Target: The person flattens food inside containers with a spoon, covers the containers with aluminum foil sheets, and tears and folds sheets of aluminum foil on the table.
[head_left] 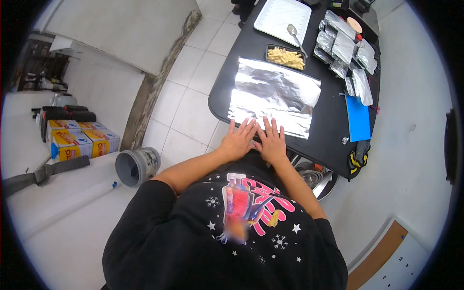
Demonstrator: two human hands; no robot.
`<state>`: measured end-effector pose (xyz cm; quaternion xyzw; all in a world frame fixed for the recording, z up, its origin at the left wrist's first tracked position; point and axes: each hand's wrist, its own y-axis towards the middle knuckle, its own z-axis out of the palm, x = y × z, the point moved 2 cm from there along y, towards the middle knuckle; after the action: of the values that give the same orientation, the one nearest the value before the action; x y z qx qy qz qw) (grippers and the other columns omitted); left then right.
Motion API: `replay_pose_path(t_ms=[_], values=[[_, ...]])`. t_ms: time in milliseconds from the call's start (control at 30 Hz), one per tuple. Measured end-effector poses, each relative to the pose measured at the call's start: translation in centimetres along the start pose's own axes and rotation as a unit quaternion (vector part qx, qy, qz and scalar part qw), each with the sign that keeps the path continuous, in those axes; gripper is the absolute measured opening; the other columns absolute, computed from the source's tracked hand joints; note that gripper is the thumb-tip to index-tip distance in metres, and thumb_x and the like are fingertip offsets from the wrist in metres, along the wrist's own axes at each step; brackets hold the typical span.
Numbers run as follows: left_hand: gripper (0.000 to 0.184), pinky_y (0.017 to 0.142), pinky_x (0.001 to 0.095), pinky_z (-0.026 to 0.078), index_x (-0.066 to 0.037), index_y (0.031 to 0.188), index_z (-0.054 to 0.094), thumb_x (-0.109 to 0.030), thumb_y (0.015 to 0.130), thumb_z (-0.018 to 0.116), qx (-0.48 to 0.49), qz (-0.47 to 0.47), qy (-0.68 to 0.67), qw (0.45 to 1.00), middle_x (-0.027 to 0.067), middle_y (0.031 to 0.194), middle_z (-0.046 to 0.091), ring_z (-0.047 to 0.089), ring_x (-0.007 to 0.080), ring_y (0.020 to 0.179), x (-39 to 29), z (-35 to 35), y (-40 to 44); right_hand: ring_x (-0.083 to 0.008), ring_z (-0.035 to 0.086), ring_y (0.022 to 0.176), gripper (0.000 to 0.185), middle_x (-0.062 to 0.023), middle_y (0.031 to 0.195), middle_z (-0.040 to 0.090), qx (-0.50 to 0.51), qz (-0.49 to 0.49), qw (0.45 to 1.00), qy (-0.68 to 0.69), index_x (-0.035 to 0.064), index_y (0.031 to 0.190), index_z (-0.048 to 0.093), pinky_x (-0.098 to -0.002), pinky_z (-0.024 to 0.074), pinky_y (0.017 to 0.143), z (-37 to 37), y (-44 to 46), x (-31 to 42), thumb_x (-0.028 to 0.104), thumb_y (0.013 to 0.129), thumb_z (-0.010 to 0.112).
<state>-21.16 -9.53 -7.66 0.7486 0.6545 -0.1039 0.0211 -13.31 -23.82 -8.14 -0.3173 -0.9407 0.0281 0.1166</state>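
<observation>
A sheet of aluminium foil point(275, 92) lies flat and slightly creased on the black table point(224, 94). My left hand point(238, 140) rests at the table's near edge, fingers stretched out, its fingertips at the foil's near border. Beside it, my right hand point(271, 139) lies flat with its fingers apart, fingertips on the same border. The two thumbs are close together. Just beyond the foil's far edge is a black tray of yellow, fry-like pieces point(286, 57). Neither hand holds anything.
A white tray point(270, 17) stands farther back, with a metal spoon point(293, 31) across its edge. Foil-wrapped packages point(342, 46) are piled at the right, near a blue folder-like sheet point(358, 118). A grey bucket point(130, 168) and yellow-white boxes point(72, 145) are at the left.
</observation>
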Motion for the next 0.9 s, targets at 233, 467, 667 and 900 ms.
replay_pose_path(t_ms=[233, 467, 667, 900], values=[[0.077, 0.105, 0.0667, 0.016, -0.003, 0.143, 0.028, -0.04, 0.084, 0.059, 0.067, -0.141, 0.0, 0.988, 0.0121, 0.154, 0.016, 0.012, 0.0295, 0.142, 2.3, 0.3, -2.5, -0.0322, 0.02, 0.14, 0.074, -0.0088, 0.154, 0.019, 0.014, 0.0, 1.0, -0.016, 0.0226, 0.145, 0.03, -0.0577, 0.0215, 0.107, -0.3, 0.0, -0.2, 0.044, 0.081, 0.062], [0.075, 0.104, 0.0674, 0.016, 0.002, 0.143, 0.023, -0.036, 0.087, 0.055, 0.017, -0.265, 0.01, 0.964, 0.0176, 0.153, 0.014, 0.013, 0.0343, 0.142, 4.4, 0.4, -5.8, -0.0319, 0.02, 0.14, 0.075, -0.0089, 0.153, 0.021, 0.023, 0.003, 1.0, -0.003, 0.0222, 0.144, 0.031, -0.0582, 0.0202, 0.107, -0.5, 0.1, -0.2, 0.043, 0.08, 0.063], [0.072, 0.107, 0.0596, 0.02, -0.001, 0.141, 0.032, -0.041, 0.086, 0.056, 0.012, -0.046, -0.001, 0.999, 0.0169, 0.151, 0.021, 0.019, 0.034, 0.14, 0.7, 0.1, 0.2, -0.0311, 0.022, 0.14, 0.072, -0.0086, 0.153, 0.022, 0.006, 0.001, 1.0, 0.007, 0.0197, 0.144, 0.032, -0.0581, 0.0197, 0.108, -0.1, -0.2, -0.4, 0.043, 0.082, 0.061], [0.084, 0.109, 0.0563, 0.019, 0.0, 0.141, 0.029, -0.046, 0.079, 0.064, 0.036, -0.04, 0.01, 0.998, 0.0174, 0.153, 0.013, 0.014, 0.0327, 0.142, 0.4, 0.0, 0.9, -0.0296, 0.022, 0.14, 0.078, -0.0092, 0.153, 0.023, 0.019, 0.108, 0.994, 0.004, 0.0091, 0.146, 0.026, -0.0578, 0.018, 0.109, -1.4, -4.7, -6.8, 0.05, 0.085, 0.054]])
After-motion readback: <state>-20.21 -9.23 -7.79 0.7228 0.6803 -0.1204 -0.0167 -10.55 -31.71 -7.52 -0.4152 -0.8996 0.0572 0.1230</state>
